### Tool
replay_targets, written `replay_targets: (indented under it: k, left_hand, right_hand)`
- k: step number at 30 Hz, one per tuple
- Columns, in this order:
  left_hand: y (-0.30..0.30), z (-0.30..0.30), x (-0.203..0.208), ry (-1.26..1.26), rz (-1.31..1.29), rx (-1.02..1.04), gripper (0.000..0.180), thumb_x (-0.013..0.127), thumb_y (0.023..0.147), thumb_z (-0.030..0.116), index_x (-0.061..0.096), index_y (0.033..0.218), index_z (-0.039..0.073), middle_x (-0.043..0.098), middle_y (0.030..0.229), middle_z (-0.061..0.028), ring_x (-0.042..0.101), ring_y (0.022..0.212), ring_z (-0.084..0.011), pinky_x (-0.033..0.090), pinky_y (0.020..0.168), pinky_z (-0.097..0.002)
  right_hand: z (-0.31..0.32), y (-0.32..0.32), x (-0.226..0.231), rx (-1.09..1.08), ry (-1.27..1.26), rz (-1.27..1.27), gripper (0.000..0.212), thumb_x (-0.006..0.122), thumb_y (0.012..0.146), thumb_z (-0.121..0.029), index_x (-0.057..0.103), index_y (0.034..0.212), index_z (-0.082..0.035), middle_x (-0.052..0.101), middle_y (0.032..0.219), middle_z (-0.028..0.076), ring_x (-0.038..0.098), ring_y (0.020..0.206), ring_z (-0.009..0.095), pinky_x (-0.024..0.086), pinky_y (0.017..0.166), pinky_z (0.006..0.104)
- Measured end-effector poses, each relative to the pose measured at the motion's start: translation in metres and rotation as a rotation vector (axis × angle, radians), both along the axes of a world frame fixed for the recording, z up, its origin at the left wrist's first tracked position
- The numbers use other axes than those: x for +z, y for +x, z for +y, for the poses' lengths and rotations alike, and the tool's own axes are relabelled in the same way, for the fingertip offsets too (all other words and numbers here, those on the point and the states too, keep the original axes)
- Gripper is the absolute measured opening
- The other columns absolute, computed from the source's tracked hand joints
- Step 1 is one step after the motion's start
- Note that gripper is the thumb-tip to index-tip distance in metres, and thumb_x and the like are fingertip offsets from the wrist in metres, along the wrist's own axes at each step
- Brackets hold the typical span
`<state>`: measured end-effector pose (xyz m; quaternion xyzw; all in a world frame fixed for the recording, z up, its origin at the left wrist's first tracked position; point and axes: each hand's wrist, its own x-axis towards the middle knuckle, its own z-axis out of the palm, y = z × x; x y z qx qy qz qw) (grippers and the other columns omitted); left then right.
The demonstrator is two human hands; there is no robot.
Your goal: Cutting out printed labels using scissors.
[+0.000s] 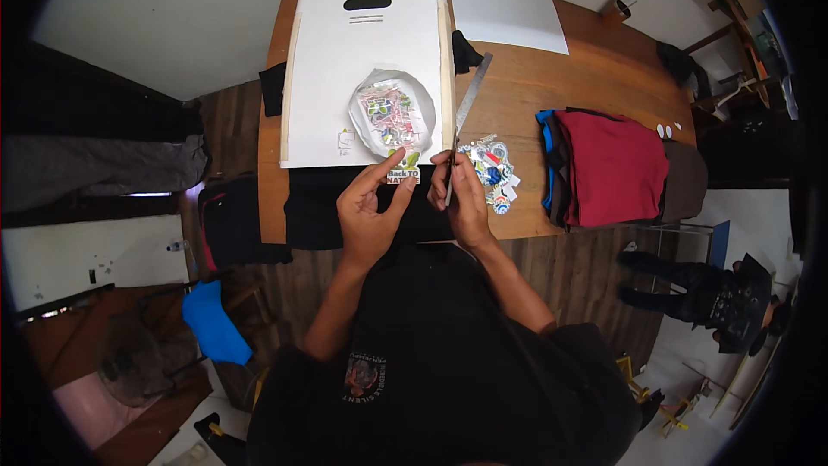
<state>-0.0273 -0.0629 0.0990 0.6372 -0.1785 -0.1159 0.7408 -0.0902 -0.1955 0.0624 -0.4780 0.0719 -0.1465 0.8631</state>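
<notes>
Both forearms up from the lower edge, bare, elbows bent, wrists close together over the near table edge. Left hand (pixel 369 211) palm-side up toward the camera, forefinger and thumb stretched forward in a pinch. Right hand (pixel 464 198) just beside it, fingers curled shut in a grip, knuckles outward.

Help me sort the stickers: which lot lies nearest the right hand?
The loose pile of cut stickers on bare wood, just right of the right hand; the other lot sits on the round paper farther up.
</notes>
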Motion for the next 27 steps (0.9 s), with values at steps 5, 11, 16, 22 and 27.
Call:
replay_targets:
  k: [5, 11, 16, 22, 27]
  left_hand:
    - [-0.002, 0.005, -0.001, 0.091, -0.092, -0.012, 0.039, 0.068, 0.083, -0.009, 0.063, 0.122, -0.006, 0.066, 0.105, -0.0108, 0.06, 0.093, -0.0107, 0.047, 0.082, -0.0225]
    - [0.004, 0.03, -0.02, 0.249, -0.128, -0.205, 0.04, 0.066, 0.086, -0.009, 0.06, 0.125, -0.005, 0.064, 0.107, -0.0085, 0.059, 0.096, -0.01, 0.048, 0.085, -0.0225]
    - [-0.001, 0.044, -0.061, 0.315, 0.032, -0.301, 0.056, 0.068, 0.085, -0.007, 0.05, 0.138, 0.0, 0.066, 0.102, -0.0059, 0.06, 0.09, -0.0079, 0.048, 0.082, -0.0221]
    - [-0.009, 0.065, -0.113, 0.545, -0.054, -0.412, 0.068, 0.074, 0.083, 0.006, 0.045, 0.145, 0.012, 0.066, 0.106, -0.0127, 0.066, 0.088, -0.019, 0.051, 0.08, -0.0312]
    - [-0.004, 0.08, -0.129, 0.73, -0.186, -0.413, 0.051, 0.072, 0.085, 0.014, 0.056, 0.134, 0.009, 0.065, 0.107, -0.0138, 0.064, 0.086, -0.0262, 0.051, 0.077, -0.0355]
  right_hand:
    - [0.004, 0.003, 0.004, 0.005, -0.046, 0.053, 0.028, 0.048, 0.103, -0.023, 0.048, 0.12, -0.001, 0.04, 0.073, -0.003, 0.038, 0.062, 0.005, 0.031, 0.056, 0.0215]
    - [0.022, 0.006, -0.001, -0.054, -0.277, 0.143, 0.016, 0.065, 0.093, -0.014, 0.059, 0.101, -0.002, 0.038, 0.069, -0.008, 0.034, 0.062, 0.0, 0.029, 0.056, 0.0178]
    - [0.023, -0.012, -0.055, 0.074, -0.354, 0.32, 0.018, 0.066, 0.092, -0.021, 0.061, 0.093, -0.003, 0.044, 0.069, -0.006, 0.039, 0.065, 0.003, 0.034, 0.058, 0.0218]
    - [-0.005, -0.041, -0.153, -0.183, -0.547, 0.512, 0.019, 0.067, 0.09, -0.02, 0.062, 0.094, -0.002, 0.061, 0.079, 0.001, 0.055, 0.076, 0.007, 0.046, 0.07, 0.0247]
    - [-0.052, -0.045, -0.197, -0.355, -0.426, 0.597, 0.016, 0.07, 0.087, -0.013, 0.062, 0.096, -0.002, 0.058, 0.076, 0.0, 0.055, 0.065, 0.008, 0.047, 0.061, 0.025]
